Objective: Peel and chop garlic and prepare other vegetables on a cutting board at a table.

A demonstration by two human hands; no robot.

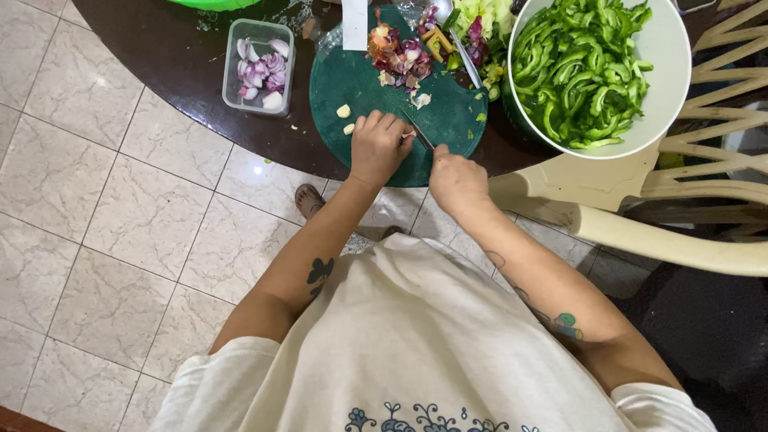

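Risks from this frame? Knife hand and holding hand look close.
1. The left hand holds something small right beside the knife blade; its fingers could get nicked.
2. The cutting board overhangs the table's edge, so it might tip.
3. The bowl of green peppers sits close to the board and may get bumped.

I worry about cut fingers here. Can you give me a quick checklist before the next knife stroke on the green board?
1. Left hand pins the garlic piece at the blade: ok, though the piece itself is mostly hidden.
2. Left fingertips curled back from the knife: cannot tell.
3. Right hand closed on the knife handle: ok.
4. Cutting board fully on the table: not ok, its near edge overhangs.
5. Loose garlic cloves lie apart from the blade: ok.
6. Peel scraps sit at the far side: ok.
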